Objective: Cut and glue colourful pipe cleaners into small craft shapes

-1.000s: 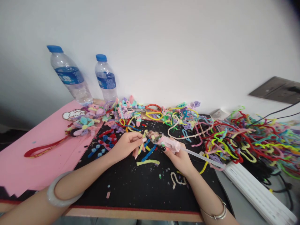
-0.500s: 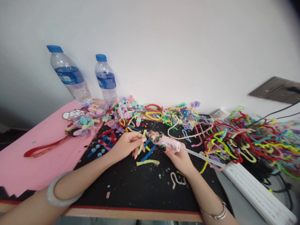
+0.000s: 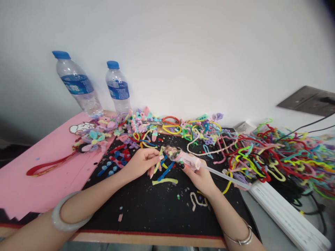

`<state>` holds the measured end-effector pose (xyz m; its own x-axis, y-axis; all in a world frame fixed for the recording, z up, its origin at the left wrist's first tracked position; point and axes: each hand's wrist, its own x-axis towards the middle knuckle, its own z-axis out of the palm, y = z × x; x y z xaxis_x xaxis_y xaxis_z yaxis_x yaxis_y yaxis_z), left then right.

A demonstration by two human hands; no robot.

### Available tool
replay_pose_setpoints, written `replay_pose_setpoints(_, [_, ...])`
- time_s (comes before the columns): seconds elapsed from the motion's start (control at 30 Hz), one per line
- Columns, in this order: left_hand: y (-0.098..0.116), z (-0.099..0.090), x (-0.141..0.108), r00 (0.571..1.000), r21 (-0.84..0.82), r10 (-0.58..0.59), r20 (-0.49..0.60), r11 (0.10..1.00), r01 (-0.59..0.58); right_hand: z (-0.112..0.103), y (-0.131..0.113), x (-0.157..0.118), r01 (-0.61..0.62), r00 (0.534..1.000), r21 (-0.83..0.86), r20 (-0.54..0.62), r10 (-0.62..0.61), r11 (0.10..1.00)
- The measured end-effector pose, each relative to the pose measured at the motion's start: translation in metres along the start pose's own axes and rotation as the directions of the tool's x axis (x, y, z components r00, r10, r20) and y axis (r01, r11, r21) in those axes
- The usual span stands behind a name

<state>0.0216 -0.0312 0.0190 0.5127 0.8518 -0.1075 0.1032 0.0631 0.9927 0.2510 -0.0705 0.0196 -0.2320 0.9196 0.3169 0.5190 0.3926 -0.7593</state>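
My right hand (image 3: 200, 179) is closed round a pink hot glue gun (image 3: 192, 161). A clear glue stick (image 3: 227, 178) juts from its back end, and fuzz covers the nozzle end, which points left. Between thumb and fingers, my left hand (image 3: 145, 162) pinches a pale yellow pipe cleaner (image 3: 157, 165), held upright close to the nozzle; whether the two touch I cannot tell. Just below lie blue pipe cleaner pieces (image 3: 165, 170) and a short pale yellow pipe cleaner piece (image 3: 164, 181) on the black mat (image 3: 146, 212).
A heap of coloured pipe cleaners (image 3: 272, 153) spreads on the right beside a white power strip (image 3: 288, 214). Scissors (image 3: 171, 124) lie at the back among pipe cleaner shapes. Two water bottles (image 3: 117, 85) stand against the wall. Pink sheets (image 3: 49, 150) cover the left.
The glue gun has shifted very slightly left, bringing its nozzle nearer the pale yellow pipe cleaner. Both hands keep their grip.
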Motion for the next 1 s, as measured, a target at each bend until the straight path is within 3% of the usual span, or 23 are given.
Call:
replay_pose_setpoints(0.3, [0.0016,-0.0017,0.0006,1.0,0.025,0.009,-0.016,1.0,-0.009,0.0006,0.0067,-0.0021,-0.049,0.997,-0.045,-0.069,0.046,0.998])
replay_pose_setpoints(0.83, [0.001,-0.0007,-0.0001,1.0,0.004,-0.001,-0.017,1.0,0.001,0.0008,0.0041,-0.0014,-0.008,1.0,-0.016,-0.015,0.008,1.0])
replay_pose_setpoints(1.0, [0.0022,0.0009,0.0007,1.0,0.021,-0.005,-0.018,1.0,0.006,0.0005,0.0032,-0.0021,-0.034,0.998,-0.015,-0.054,0.033,0.999])
